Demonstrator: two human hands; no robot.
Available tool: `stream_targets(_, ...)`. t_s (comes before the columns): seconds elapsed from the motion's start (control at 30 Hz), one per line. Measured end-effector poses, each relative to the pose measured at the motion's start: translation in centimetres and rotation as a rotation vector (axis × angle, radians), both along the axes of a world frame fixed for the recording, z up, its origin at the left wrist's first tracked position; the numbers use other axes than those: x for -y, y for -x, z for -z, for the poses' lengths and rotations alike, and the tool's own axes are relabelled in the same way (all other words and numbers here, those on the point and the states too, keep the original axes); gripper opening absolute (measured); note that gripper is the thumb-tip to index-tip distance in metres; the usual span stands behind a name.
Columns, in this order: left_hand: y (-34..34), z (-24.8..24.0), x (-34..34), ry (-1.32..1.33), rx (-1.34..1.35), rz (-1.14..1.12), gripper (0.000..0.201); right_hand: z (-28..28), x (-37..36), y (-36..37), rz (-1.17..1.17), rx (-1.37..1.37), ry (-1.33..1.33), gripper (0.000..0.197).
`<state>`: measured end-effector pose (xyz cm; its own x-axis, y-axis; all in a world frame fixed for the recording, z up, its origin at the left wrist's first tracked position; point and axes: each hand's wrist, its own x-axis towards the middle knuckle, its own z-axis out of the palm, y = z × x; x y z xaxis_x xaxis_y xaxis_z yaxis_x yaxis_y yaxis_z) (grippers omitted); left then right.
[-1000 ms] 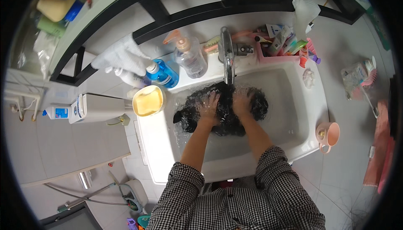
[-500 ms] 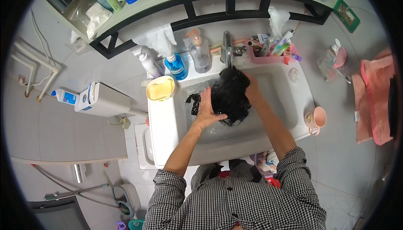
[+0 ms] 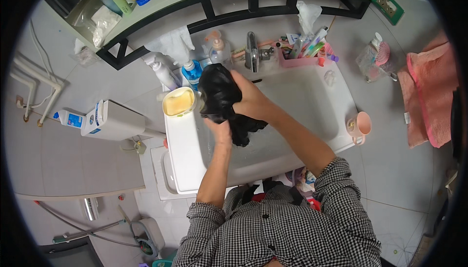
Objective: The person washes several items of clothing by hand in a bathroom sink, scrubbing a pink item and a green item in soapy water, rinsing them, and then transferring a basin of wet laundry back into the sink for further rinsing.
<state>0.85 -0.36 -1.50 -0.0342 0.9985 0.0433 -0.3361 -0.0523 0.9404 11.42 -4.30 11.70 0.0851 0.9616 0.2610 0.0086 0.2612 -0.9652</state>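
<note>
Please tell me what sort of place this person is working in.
Most likely a home bathroom: there is a white washbasin with a metal faucet, a bar of yellow soap, and a pink towel hanging at the right.

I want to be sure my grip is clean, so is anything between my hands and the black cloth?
Nothing visible is. The right hand and left hand both meet the bunched black cloth directly, over the left part of the sink. The cloth's far side is hidden.
</note>
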Motion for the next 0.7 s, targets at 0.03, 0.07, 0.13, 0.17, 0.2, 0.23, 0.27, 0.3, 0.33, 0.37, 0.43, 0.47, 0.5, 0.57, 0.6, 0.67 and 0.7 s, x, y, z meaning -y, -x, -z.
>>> stream_targets(0.03, 0.8, -1.2, 0.4, 0.069, 0.169, 0.081, 0.057, 0.4, 0.4, -1.3, -0.099, 0.213, 0.061, 0.067)
stream_targets(0.07, 2.5, -0.2, 0.5, 0.092, 0.227, 0.056, 0.043, 2.6, 0.5, -2.9, -0.063, 0.409, 0.063, 0.07)
stream_targets(0.13, 5.0, -0.4, -0.1, 0.048, 0.223, 0.137, 0.041, 6.8, 1.3, -6.1, -0.017, 0.286, 0.257, 0.063)
stream_targets(0.17, 6.0, 0.4, 0.0, 0.069, 0.241, 0.136, 0.041, 11.2, 1.7, -7.7, 0.139, 0.355, 0.376, 0.059)
stream_targets(0.2, 6.5, 0.4, 0.3, 0.13, 0.234, 0.147, 0.042, 16.2, 2.3, -9.3, 0.302, 0.422, 0.498, 0.055)
stream_targets(0.23, 7.0, 0.3, 0.6, 0.19, 0.225, 0.156, 0.043, 21.1, 3.2, -10.3, 0.331, 0.495, 0.548, 0.048)
stream_targets(0.27, 8.1, 0.6, 0.8, 0.237, 0.177, 0.135, 0.044, 24.2, 3.7, -10.0, 0.343, 0.562, 0.593, 0.042)
stream_targets(0.3, 9.4, 1.2, 0.9, 0.256, 0.158, 0.102, 0.045, 24.2, 3.5, -8.7, 0.323, 0.547, 0.593, 0.042)
stream_targets(0.33, 10.6, 1.8, 1.1, 0.258, 0.121, 0.09, 0.044, 24.1, 3.3, -7.5, 0.257, 0.637, 0.708, 0.04)
stream_targets(0.37, 11.3, 2.0, 1.4, 0.26, 0.087, 0.09, 0.044, 23.9, 3.3, -6.9, 0.199, 0.727, 0.824, 0.038)
stream_targets(0.43, 12.9, 2.5, 1.8, 0.317, 0.016, 0.166, 0.049, 25.5, 3.2, -6.4, 0.275, 0.925, 0.843, 0.038)
stream_targets(0.47, 13.4, 2.6, 1.9, 0.372, -0.045, 0.24, 0.056, 26.7, 3.1, -6.1, 0.353, 1.134, 0.853, 0.039)
stream_targets(0.5, 13.2, 2.5, 1.9, 0.374, -0.055, 0.252, 0.056, 28.8, 3.3, -6.2, 0.36, 1.121, 0.863, 0.039)
stream_targets(0.57, 12.5, 1.9, 2.3, 0.378, -0.159, 0.297, 0.041, 31.3, 3.9, -6.5, 0.558, 1.164, 0.662, 0.044)
stream_targets(0.6, 12.1, 1.1, 2.4, 0.395, -0.207, 0.368, 0.045, 31.5, 3.6, -6.7, 0.56, 1.157, 0.668, 0.044)
stream_targets(0.67, 12.4, 2.0, 2.3, 0.362, -0.25, 0.413, 0.048, 30.5, 2.0, -7.5, 0.352, 1.068, 0.929, 0.046)
stream_targets(0.7, 12.9, 2.6, 2.3, 0.33, -0.288, 0.449, 0.05, 28.9, 1.6, -7.6, 0.342, 1.064, 0.917, 0.046)
